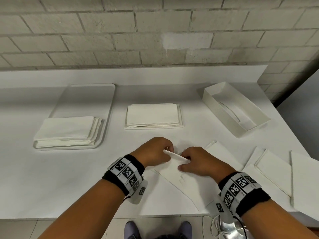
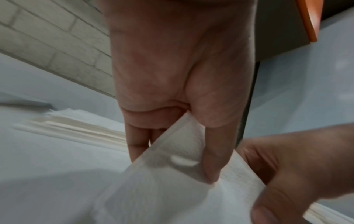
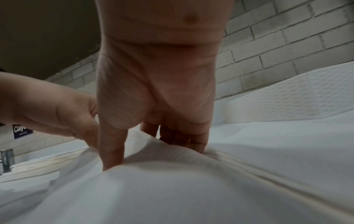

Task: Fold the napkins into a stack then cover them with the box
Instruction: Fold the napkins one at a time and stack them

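A white napkin (image 1: pixel 174 171) lies near the table's front edge, its far edge lifted. My left hand (image 1: pixel 156 150) pinches that raised edge between thumb and fingers (image 2: pixel 210 159). My right hand (image 1: pixel 198 161) pinches the same edge just to the right, thumb on the napkin (image 3: pixel 172 181). A stack of folded napkins (image 1: pixel 152 115) sits on a small flat base in the middle of the table. The white box (image 1: pixel 234 107) lies open side up at the back right.
A white tray (image 1: pixel 86 100) at the left holds another pile of napkins (image 1: pixel 69 131). More unfolded napkins (image 1: pixel 269 169) are spread at the right, near the table's corner. A brick wall (image 1: pixel 155 31) runs behind the table.
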